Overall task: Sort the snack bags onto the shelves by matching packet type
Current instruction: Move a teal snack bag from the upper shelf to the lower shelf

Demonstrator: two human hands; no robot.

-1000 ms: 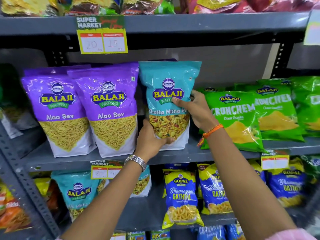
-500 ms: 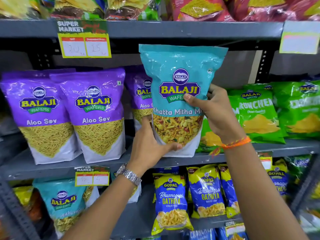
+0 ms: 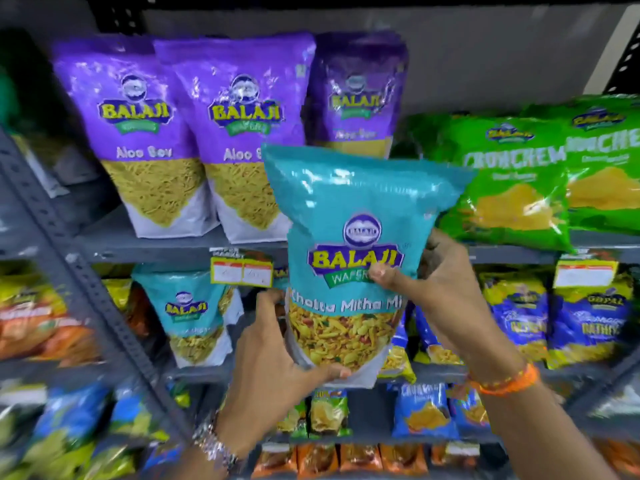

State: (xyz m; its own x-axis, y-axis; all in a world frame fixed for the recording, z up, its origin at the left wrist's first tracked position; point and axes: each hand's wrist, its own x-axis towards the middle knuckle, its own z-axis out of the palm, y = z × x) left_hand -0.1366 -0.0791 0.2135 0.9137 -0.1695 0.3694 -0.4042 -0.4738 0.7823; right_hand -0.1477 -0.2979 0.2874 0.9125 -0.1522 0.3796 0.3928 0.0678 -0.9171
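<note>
Teal bag [image 3: 349, 244] upright, long axis vertical, clear of the shelves. Left hand [image 3: 273, 362] closed on its bottom corner, right hand [image 3: 446, 292] pinching its right edge. Matching teal bag [image 3: 194, 313] sits one shelf [image 3: 194, 372] down, lower left; left hand nearer. Likely move: down-left.

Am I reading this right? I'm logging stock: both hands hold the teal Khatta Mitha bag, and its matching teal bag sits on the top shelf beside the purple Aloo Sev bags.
Not quite. The head view shows the matching teal bag on the shelf below, not beside the purple Aloo Sev bags. Both hands, left and right, do hold the teal Khatta Mitha bag.
</note>
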